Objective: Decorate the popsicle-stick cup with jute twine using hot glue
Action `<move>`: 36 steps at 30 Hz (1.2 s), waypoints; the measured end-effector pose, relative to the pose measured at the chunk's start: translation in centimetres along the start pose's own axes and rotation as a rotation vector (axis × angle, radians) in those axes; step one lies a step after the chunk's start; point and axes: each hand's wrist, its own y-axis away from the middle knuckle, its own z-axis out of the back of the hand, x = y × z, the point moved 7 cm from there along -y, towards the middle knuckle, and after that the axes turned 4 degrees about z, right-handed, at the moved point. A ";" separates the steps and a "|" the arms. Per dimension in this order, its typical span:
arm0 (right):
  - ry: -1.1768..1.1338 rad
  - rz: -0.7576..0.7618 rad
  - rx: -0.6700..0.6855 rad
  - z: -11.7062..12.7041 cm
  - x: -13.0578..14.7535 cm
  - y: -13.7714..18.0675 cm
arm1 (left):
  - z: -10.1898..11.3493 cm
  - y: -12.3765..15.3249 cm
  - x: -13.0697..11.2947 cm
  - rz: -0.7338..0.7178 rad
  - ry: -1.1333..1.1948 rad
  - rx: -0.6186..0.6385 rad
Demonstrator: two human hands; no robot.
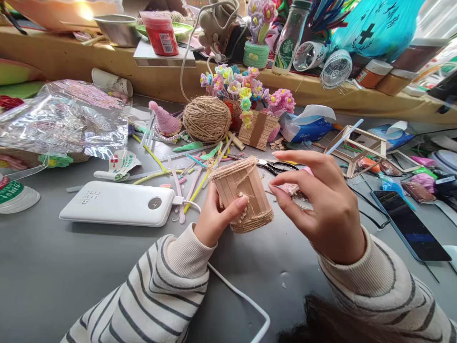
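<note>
My left hand (223, 212) is wrapped round a small pot of flat wooden craft sticks (246, 193), held tilted above the table. Twine is wound about both its ends. Loose fibres and small pale beads or flowers show on its side, partly under my thumb. To the right of the pot, my right hand (317, 200) has its thumb and a finger pinched together, another finger stretched out above. Whatever is in that pinch, if anything, is too fine to make out. Behind the pot lie black-handled scissors (274, 166).
A white power bank (117, 204) with a cable lies left. Behind stand a twine ball (207, 119), a bundle of craft sticks (259, 131) and fuzzy flowers (232, 85). A phone (410, 224) and a wooden frame (366, 145) are at right. A crowded ledge (160, 78) runs along the back.
</note>
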 end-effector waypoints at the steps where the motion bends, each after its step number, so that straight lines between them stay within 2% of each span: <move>1: 0.009 -0.014 -0.010 0.1 -0.3 0.0 | 0.1 0.0 0.1 0.003 -0.006 -0.011; 8: 0.062 -0.110 -0.103 2.1 -2.4 0.0 | 0.5 -0.1 0.2 0.009 0.021 -0.055; 12: 0.105 -0.166 -0.131 3.3 -3.4 0.5 | 1.5 -0.3 0.1 -0.005 0.078 -0.187; 18: 0.096 -0.223 -0.082 3.3 -4.9 3.3 | 2.9 -0.9 0.0 0.023 0.347 -0.332; 26: 0.055 -0.402 -0.034 2.6 -5.6 10.9 | 3.1 -1.1 -1.1 -0.014 0.465 -0.345; 32: 0.067 -0.429 -0.028 2.6 -6.2 13.9 | 4.0 -1.3 -1.9 -0.029 0.573 -0.356; 36: 0.062 -0.438 -0.013 2.0 -6.4 14.4 | 4.2 -1.5 -3.7 -0.097 0.608 -0.216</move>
